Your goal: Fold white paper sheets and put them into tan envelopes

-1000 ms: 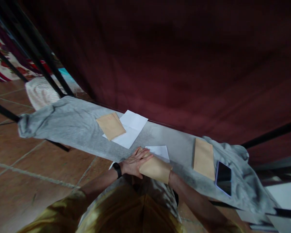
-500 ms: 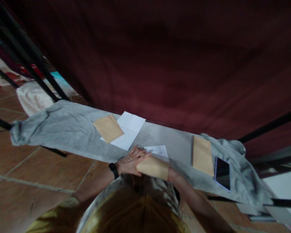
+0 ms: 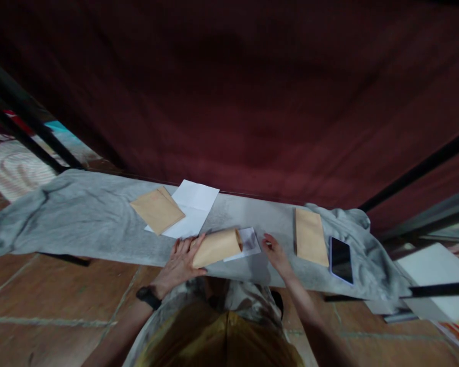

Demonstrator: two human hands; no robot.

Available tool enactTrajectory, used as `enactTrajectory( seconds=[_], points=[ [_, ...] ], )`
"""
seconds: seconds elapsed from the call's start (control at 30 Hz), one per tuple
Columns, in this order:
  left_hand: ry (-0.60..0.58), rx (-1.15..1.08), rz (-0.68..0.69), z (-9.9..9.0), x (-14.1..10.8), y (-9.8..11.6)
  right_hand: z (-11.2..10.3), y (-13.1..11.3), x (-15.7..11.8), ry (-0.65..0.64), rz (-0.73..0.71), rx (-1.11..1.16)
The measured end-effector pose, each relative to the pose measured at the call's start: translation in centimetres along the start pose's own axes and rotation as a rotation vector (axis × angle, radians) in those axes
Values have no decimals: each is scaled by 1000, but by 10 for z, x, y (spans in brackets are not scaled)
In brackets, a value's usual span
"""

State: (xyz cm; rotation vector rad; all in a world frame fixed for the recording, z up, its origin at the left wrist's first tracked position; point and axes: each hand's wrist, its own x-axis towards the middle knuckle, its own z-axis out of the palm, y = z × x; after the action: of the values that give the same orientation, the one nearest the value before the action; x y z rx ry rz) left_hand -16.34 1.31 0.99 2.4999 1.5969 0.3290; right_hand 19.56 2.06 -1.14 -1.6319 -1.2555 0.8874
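Observation:
A brown paper bag (image 3: 218,247) lies in front of me at the near edge of the cloth-covered bench, its open mouth bulging toward the right. My left hand (image 3: 181,261), with a dark band on the wrist, grips the bag's left end, thumb on the near side. Partly under the bag's mouth sits a small white sheet of paper (image 3: 251,242) with faint marks. Just right of that sheet, my right hand (image 3: 275,253) is held apart from everything, fingers loosely bent and holding nothing.
Flat brown paper bags (image 3: 158,210) overlap a creased white sheet (image 3: 196,198) on the left. Another brown bag stack (image 3: 310,237) and a phone (image 3: 341,260) lie right. Grey cloth (image 3: 87,214) covers the bench. A dark red curtain (image 3: 237,127) hangs behind; black bars (image 3: 424,176) flank it.
My right hand has come out of the bag and moved right, beside the white sheet. The bag has shifted left and its mouth now gapes, with my left hand at its left end.

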Motion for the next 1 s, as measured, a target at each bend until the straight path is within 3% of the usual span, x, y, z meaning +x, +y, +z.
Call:
enactTrajectory(
  seconds=[0.17,0.3,0.43,0.73,0.83,1.0],
  points=[
    [-37,68,-125,-6,-10,2,31,-10,0,6,22,-411],
    [-56,82,-163,-8,-13,3,48,-18,-3,12,74,-514],
    [-54,81,-166,-8,-15,3,45,-16,-7,21,54,-434],
    [-52,58,-152,-7,-15,3,-13,-10,2,253,16,-99],
    [-36,45,-134,-4,-15,0,-6,-11,-2,199,-36,51],
    [-56,40,-147,-4,-16,0,14,-9,-12,35,-45,-16]
  ],
)
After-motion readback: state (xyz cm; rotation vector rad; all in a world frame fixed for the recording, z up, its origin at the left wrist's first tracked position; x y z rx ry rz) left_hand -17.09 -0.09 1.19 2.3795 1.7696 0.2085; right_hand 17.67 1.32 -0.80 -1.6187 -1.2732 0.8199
